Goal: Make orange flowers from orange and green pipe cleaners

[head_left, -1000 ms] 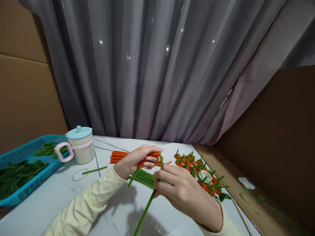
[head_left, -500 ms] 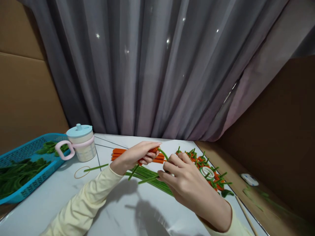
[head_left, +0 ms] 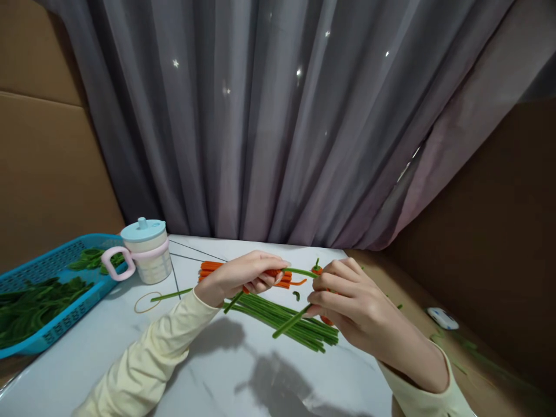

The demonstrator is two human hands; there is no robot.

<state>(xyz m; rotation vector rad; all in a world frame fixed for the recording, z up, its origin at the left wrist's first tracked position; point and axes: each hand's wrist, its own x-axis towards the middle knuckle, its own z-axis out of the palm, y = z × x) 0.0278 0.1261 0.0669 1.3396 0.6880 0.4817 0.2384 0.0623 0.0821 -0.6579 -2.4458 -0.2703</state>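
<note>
At frame centre, left hand [head_left: 237, 278] grip closed on coiled orange fuzzy pipe-cleaner piece [head_left: 273, 272]; right hand [head_left: 347, 301] grip pinches thin green pipe-cleaner stem [head_left: 292, 320] above white marble surface [head_left: 217, 370].

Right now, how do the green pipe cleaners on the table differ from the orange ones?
The green pipe cleaners lie nearer the person, in a long loose bundle; the orange pipe cleaners lie farther back, mostly hidden behind the left hand. Both bundles rest flat on the white table.

The right hand [head_left: 347, 301] has been moved to the right, and the green stem [head_left: 292, 320] has been pulled out sideways from the orange roll [head_left: 273, 273].
</note>
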